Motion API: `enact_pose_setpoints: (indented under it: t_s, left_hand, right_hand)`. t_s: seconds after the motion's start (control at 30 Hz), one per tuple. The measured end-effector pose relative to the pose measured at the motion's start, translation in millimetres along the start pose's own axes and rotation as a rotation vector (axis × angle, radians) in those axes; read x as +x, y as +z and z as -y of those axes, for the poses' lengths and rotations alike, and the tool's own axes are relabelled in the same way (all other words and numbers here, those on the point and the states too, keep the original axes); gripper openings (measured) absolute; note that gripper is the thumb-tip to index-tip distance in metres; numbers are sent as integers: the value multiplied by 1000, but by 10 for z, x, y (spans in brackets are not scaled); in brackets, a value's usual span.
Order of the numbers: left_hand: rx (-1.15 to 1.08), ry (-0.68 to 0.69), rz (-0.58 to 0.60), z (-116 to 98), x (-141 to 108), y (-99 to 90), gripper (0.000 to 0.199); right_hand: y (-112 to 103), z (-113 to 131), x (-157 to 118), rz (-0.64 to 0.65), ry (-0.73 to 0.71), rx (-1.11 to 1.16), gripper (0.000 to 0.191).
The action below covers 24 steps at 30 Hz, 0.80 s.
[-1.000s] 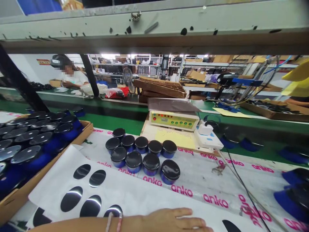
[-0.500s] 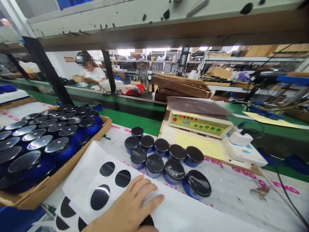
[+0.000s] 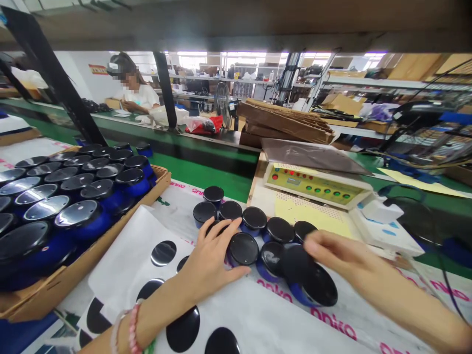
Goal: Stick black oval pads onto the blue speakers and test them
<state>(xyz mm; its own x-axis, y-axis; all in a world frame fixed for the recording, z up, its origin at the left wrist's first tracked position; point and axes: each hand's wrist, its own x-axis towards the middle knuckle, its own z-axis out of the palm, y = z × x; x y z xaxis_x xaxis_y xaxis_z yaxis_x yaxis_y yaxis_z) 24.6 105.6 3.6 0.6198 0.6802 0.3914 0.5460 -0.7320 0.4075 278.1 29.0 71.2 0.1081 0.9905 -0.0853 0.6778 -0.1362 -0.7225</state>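
Note:
My left hand (image 3: pixel 214 260) is open, fingers spread, over the front-left end of a group of blue round containers with black tops. It hides most of one container there, and I cannot tell if it touches it. My right hand (image 3: pixel 332 250) pinches a black round sticker (image 3: pixel 297 264) by its edge. The sticker hangs over the front-right containers, partly covering the black top of the nearest one (image 3: pixel 322 286). Below my left forearm lies a white backing sheet (image 3: pixel 258 319) with several black round stickers (image 3: pixel 183 329) on it.
A cardboard box (image 3: pixel 162 184) full of blue containers with black tops stands on the left. Behind the group sits a control box (image 3: pixel 317 184) with buttons, beside a white device (image 3: pixel 387 226). A shelf beam (image 3: pixel 236 29) crosses overhead. A co-worker (image 3: pixel 138 96) sits across the bench.
My right hand has come into view from the right with a black sticker. My left hand has moved up from the backing sheet to the containers. The view has shifted slightly.

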Motion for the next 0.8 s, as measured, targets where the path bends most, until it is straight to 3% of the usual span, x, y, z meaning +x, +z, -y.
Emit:
enact_pose_setpoints:
  t_s: [0.1,0.23,0.8]
  left_hand:
    - [-110,-31,-16,19,-45,32,96]
    - [-186,-53,-10,11,-70,16,101]
    - [-150,-24,-4,17,-60,7,92]
  right_hand:
    - [389,271,320,142,-64,146,39]
    - [700,331,413,101,-133,67,35]
    - [806,273,335,-34,-157,-236,29]
